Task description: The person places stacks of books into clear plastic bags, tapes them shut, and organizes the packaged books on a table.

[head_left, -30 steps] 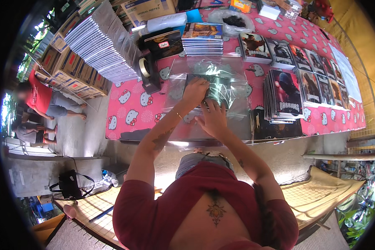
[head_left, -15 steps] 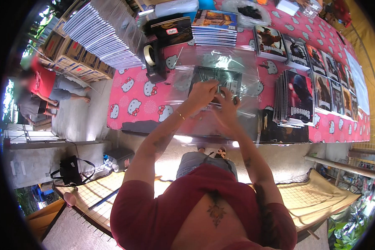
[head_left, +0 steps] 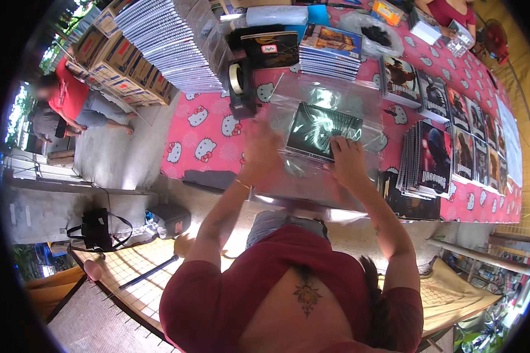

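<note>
Wondering how your dark notebook (head_left: 318,129) will handle, lying amid clear plastic film (head_left: 335,94) on the pink table (head_left: 188,132)?

— Probably light, stiffish. The shiny film looks slippery and easy to crease, so I'd hold the notebook by 2 opposite edges.

— And the fingers?

— Your right hand (head_left: 348,156) has fingers over the near right corner; can't tell if they're gripping. Your left hand (head_left: 261,150) is a blur near the tape dispenser (head_left: 241,97), so can't tell there either.
</note>
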`<state>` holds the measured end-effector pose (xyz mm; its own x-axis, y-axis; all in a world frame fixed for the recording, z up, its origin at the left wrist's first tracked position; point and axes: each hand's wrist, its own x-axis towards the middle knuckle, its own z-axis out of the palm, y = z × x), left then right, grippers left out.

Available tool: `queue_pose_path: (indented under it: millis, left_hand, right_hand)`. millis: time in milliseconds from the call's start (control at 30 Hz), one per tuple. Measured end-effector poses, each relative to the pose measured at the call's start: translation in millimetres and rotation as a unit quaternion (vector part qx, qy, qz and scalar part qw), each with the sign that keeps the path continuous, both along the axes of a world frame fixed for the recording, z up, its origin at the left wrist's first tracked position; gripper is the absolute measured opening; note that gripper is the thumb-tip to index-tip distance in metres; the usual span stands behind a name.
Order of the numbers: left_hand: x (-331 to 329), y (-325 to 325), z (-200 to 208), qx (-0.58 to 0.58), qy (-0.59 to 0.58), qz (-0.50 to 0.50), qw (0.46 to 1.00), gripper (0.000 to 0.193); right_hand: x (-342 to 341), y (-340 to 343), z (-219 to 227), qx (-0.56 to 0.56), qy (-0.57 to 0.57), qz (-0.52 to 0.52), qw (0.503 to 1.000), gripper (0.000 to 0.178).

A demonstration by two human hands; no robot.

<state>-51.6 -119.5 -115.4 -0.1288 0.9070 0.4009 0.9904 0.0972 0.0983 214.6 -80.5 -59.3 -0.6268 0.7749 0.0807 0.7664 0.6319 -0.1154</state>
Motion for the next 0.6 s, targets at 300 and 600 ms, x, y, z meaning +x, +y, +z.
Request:
queue_pose_path:
  millis: [300,600]
  left_hand:
    - [-142,49,29,0.014,-0.736,0.109,0.668,0.025]
    - [-99,28,-21,0.110,-0.780,0.170,0.592,0.014]
  right_hand:
    - [1,3,-8,-0.003,0.007,0.010,1.000,0.076]
    - [4,3,-3,0.027,0.028,0.030,0.999,0.073]
